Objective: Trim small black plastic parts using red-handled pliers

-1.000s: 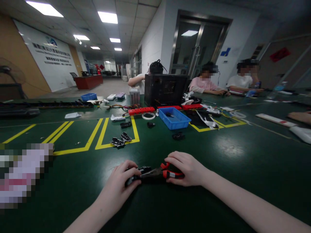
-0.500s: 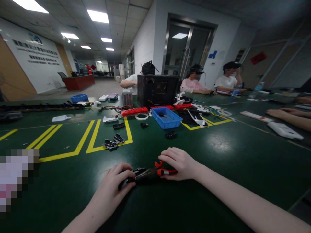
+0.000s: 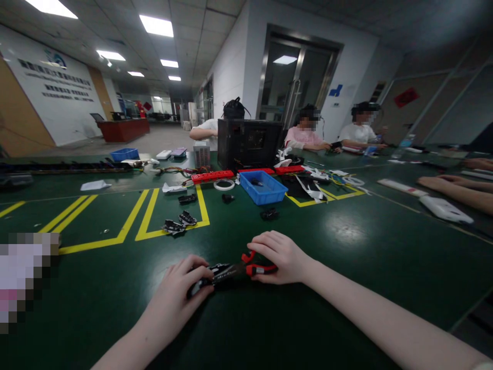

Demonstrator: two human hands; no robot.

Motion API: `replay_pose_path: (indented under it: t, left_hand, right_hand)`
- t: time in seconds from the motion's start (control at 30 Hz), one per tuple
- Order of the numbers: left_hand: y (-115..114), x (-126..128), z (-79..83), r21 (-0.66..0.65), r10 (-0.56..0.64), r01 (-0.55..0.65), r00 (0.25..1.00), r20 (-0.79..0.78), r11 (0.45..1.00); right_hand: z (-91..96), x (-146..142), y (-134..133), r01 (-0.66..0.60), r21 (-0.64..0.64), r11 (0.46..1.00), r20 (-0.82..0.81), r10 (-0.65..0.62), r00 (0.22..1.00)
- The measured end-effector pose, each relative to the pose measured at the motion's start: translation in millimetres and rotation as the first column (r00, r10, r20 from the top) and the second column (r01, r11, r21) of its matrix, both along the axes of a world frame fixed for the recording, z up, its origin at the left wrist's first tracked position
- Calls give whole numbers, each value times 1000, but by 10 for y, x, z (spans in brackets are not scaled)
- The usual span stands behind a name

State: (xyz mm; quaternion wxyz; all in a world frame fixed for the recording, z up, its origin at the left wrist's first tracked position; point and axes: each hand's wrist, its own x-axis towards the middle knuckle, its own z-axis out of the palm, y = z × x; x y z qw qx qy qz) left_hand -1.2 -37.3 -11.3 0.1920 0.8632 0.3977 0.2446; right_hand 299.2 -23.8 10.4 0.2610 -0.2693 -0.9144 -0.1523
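Note:
My left hand [image 3: 180,290] is curled round a small black part [image 3: 206,280] that rests on the green table [image 3: 346,246]. My right hand [image 3: 279,256] is closed on the red handles of a pair of pliers [image 3: 246,269]. The plier jaws point left and meet the black part between my hands. Both hands lie low on the table near its front edge.
Several small black parts [image 3: 177,224] lie inside yellow floor-style markings. A blue tray [image 3: 264,187], a roll of tape [image 3: 224,184], a red strip [image 3: 212,176] and a black computer case [image 3: 249,142] stand further back. Other people sit at the far side and right.
The view has swung slightly, so everything sits a little lower left than a second ago. My hands keep the same grip on the part and the pliers.

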Motion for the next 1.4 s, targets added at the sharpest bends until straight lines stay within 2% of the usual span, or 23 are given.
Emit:
replay_pose_path:
  t: [0.8, 0.97, 1.1, 1.4]
  left_hand:
    - [-23, 14, 55, -8, -12, 12, 1000, -26, 1000]
    - [-24, 23, 37, -12, -21, 21, 1000, -16, 1000]
    - [-16, 26, 35, -14, -29, 29, 999, -13, 999]
    - [-18, 9, 29, -1, -28, 28, 999, -20, 1000]
  right_hand:
    - [-4, 21, 3, 21, 38, 999, 87, -25, 996]
    - [-59, 28, 20, 4, -23, 1000, 83, -2, 997]
    - [-80, 23, 20, 15, -120, 993, 51, -9, 999]
    - [-64, 6, 12, 37, -338, 940, 12, -35, 999]
